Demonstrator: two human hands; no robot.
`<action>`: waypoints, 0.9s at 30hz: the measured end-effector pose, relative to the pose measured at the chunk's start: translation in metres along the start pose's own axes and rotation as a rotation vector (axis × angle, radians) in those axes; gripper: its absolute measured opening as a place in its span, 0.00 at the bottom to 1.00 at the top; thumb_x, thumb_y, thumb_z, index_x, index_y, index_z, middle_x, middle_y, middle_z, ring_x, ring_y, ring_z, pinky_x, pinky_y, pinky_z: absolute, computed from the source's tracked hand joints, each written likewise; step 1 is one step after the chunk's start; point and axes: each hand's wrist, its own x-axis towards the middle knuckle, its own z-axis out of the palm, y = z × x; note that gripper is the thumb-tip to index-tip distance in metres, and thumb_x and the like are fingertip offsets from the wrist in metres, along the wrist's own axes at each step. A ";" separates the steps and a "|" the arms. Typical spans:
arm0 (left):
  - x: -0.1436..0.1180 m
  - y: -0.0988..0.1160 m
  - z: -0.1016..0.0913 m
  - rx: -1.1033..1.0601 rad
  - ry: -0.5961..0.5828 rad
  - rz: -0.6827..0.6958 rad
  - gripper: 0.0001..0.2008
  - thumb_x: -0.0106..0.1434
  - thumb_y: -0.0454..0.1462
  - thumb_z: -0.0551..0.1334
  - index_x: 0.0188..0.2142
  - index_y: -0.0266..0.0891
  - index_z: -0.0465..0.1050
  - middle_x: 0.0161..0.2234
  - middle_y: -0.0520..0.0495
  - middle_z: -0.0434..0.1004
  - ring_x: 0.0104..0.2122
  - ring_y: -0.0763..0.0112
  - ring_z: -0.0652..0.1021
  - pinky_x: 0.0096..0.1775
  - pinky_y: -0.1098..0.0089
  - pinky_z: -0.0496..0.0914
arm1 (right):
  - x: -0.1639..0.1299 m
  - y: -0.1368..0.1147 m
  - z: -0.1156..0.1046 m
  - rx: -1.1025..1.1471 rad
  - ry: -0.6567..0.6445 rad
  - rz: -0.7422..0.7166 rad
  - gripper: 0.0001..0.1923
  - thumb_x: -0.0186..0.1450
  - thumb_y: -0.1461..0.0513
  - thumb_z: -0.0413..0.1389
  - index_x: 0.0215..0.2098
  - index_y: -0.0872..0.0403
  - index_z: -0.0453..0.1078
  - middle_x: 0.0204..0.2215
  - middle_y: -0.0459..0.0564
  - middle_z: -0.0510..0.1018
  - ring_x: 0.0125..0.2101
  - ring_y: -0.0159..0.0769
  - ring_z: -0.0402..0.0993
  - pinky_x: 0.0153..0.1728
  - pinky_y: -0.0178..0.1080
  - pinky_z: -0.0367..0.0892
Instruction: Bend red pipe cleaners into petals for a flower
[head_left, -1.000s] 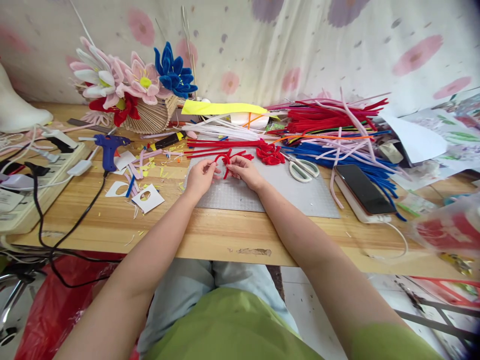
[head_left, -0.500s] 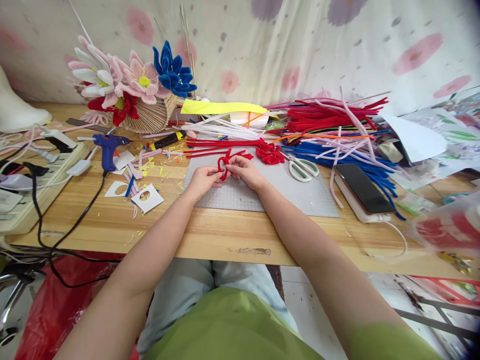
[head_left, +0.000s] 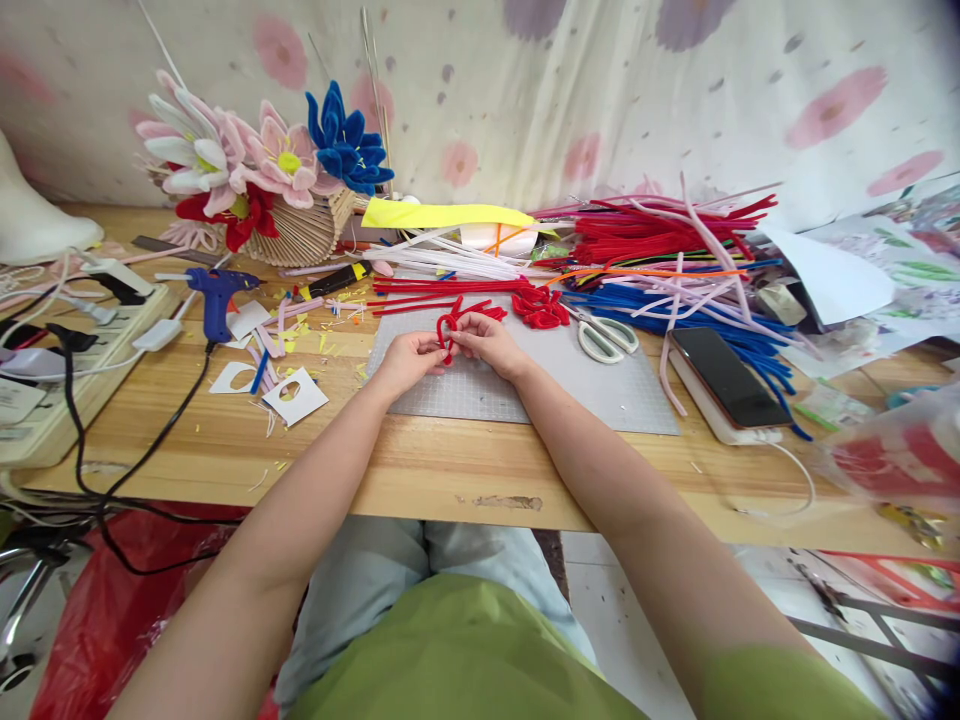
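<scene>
A red pipe cleaner point(head_left: 445, 326), bent into a small loop, is pinched between my two hands above the grey cutting mat point(head_left: 480, 395). My left hand point(head_left: 415, 362) grips it from the left, fingers closed at its lower part. From the right, my right hand point(head_left: 487, 342) pinches it too; its fingertips partly hide the loop. Just beyond my hands lie straight red pipe cleaners point(head_left: 420, 287). A heap of bent red pieces point(head_left: 540, 306) sits right of them, beside scissors with pale handles point(head_left: 606, 342).
A blue glue gun point(head_left: 217, 300) with its black cord stands at left, near white cards with holes point(head_left: 296, 397). Fuzzy flowers point(head_left: 285, 160) stand behind. Bundles of red point(head_left: 645, 235) and blue pipe cleaners point(head_left: 675, 320) lie right, by a phone point(head_left: 727, 378) on a white block.
The red loop looks narrower and my fingers have shifted slightly around it. My arms and everything on the table stay where they were.
</scene>
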 end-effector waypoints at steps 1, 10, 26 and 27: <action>0.000 0.001 0.000 -0.004 -0.003 -0.008 0.17 0.45 0.39 0.70 0.36 0.35 0.75 0.30 0.47 0.80 0.30 0.71 0.79 0.32 0.71 0.73 | 0.000 0.000 0.000 -0.004 -0.001 0.002 0.20 0.49 0.51 0.62 0.28 0.54 0.61 0.17 0.41 0.72 0.16 0.22 0.58 0.19 0.30 0.51; -0.002 0.002 -0.001 -0.061 -0.027 -0.050 0.18 0.43 0.39 0.71 0.34 0.33 0.76 0.29 0.46 0.80 0.29 0.70 0.79 0.35 0.67 0.73 | 0.001 0.001 0.002 -0.025 -0.004 0.005 0.20 0.49 0.51 0.62 0.28 0.55 0.61 0.17 0.40 0.72 0.16 0.23 0.59 0.19 0.30 0.50; -0.003 0.003 0.000 -0.042 -0.022 -0.078 0.18 0.37 0.40 0.73 0.29 0.33 0.76 0.27 0.46 0.79 0.28 0.69 0.78 0.34 0.66 0.73 | 0.000 -0.001 0.003 -0.054 -0.050 -0.016 0.18 0.50 0.53 0.63 0.27 0.54 0.60 0.18 0.41 0.71 0.18 0.25 0.61 0.20 0.30 0.52; -0.003 0.004 0.000 -0.040 -0.024 -0.077 0.18 0.37 0.39 0.74 0.29 0.33 0.76 0.27 0.46 0.79 0.28 0.69 0.78 0.34 0.67 0.73 | 0.000 -0.001 0.003 -0.054 -0.054 -0.016 0.19 0.50 0.53 0.63 0.27 0.54 0.60 0.18 0.41 0.71 0.18 0.24 0.61 0.20 0.30 0.52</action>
